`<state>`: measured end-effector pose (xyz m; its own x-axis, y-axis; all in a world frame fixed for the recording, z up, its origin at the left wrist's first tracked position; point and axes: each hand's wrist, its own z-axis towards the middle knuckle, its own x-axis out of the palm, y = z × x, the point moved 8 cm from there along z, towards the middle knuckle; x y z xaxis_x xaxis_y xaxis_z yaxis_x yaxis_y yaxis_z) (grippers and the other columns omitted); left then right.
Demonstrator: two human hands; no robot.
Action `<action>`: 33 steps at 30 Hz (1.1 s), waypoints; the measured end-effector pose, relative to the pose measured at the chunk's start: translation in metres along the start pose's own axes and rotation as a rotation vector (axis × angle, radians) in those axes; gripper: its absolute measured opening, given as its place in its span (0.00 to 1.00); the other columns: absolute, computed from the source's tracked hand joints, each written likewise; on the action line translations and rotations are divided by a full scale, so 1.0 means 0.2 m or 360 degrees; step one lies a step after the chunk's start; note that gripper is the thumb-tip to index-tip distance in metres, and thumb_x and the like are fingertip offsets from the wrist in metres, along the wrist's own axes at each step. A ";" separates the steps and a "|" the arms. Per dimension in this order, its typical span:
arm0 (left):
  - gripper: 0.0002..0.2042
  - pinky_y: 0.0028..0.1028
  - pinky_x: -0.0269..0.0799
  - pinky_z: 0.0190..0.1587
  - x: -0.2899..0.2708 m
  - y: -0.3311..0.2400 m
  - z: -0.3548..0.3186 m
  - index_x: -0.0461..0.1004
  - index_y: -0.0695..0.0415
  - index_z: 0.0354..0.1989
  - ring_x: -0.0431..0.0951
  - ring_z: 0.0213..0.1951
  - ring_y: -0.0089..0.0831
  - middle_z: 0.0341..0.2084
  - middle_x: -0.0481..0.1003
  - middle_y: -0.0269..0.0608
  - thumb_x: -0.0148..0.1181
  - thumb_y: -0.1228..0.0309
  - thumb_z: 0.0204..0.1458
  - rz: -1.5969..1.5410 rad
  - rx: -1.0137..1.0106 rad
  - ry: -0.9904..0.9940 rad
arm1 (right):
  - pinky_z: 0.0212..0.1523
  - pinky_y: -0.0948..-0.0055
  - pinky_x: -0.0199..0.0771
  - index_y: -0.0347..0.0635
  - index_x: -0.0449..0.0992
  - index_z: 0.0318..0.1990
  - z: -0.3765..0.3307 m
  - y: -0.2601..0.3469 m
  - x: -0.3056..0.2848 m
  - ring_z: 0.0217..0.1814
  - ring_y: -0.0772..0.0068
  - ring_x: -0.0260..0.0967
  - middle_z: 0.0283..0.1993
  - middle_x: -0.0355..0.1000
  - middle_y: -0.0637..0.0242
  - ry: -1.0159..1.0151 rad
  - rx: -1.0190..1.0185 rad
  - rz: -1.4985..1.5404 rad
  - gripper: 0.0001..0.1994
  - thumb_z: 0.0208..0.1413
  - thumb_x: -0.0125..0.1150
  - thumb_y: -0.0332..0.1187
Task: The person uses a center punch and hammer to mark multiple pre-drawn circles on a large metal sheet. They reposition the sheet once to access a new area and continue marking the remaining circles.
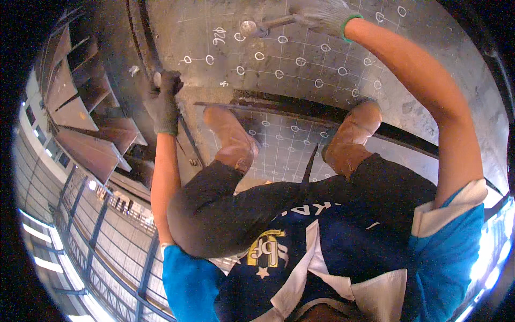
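My left hand (162, 104), in a grey knit glove, is at the left edge of the marked steel plate (300, 72). Its fingers are closed round a short tool with a round, pale end (157, 79); the rest of that tool is hidden. At the top, my gloved right hand (321, 13) grips the handle of a hammer (251, 28). The hammer's head hangs over the plate, pointing left, apart from my left hand. White chalk circles and thin grid lines cover the plate.
My boots (230, 131) stand on either side of a lower strip of gridded plate, by a dark raised edge (300, 110). Rusty steel plates (88, 150) lean in a row at the left. Dark bars (142, 32) run along the upper left.
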<state>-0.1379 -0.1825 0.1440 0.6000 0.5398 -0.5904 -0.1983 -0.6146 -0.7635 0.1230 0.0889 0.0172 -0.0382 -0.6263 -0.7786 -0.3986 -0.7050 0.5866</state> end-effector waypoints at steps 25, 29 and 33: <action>0.15 0.30 0.75 0.39 0.34 0.77 0.03 0.81 0.62 0.41 0.75 0.33 0.23 0.33 0.81 0.34 0.73 0.63 0.56 -0.0431 0.0012 -0.0116 | 0.31 0.53 0.71 0.40 0.76 0.41 -0.36 0.20 0.40 0.25 0.59 0.74 0.26 0.73 0.56 0.0069 0.0822 0.0335 0.10 0.66 0.56 0.38; 0.12 0.30 0.74 0.38 0.33 0.63 -0.02 0.81 0.62 0.39 0.74 0.32 0.23 0.31 0.81 0.33 0.72 0.65 0.57 -0.0479 0.0023 -0.0206 | 0.35 0.49 0.72 0.41 0.75 0.48 -0.35 0.17 0.40 0.32 0.49 0.77 0.31 0.76 0.51 0.0100 0.0621 0.0148 0.10 0.67 0.57 0.37; 0.09 0.29 0.74 0.38 0.36 0.76 0.06 0.81 0.62 0.39 0.75 0.32 0.22 0.31 0.81 0.33 0.70 0.67 0.59 -0.0516 0.0098 -0.0244 | 0.42 0.44 0.71 0.41 0.76 0.50 -0.29 0.09 0.47 0.44 0.37 0.77 0.39 0.79 0.45 -0.0024 0.0213 -0.0043 0.11 0.66 0.57 0.35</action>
<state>-0.1350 -0.2299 -0.0172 0.5173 0.7837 -0.3440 -0.0661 -0.3641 -0.9290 0.1659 -0.0018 -0.0316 -0.0391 -0.6019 -0.7976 -0.5183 -0.6703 0.5312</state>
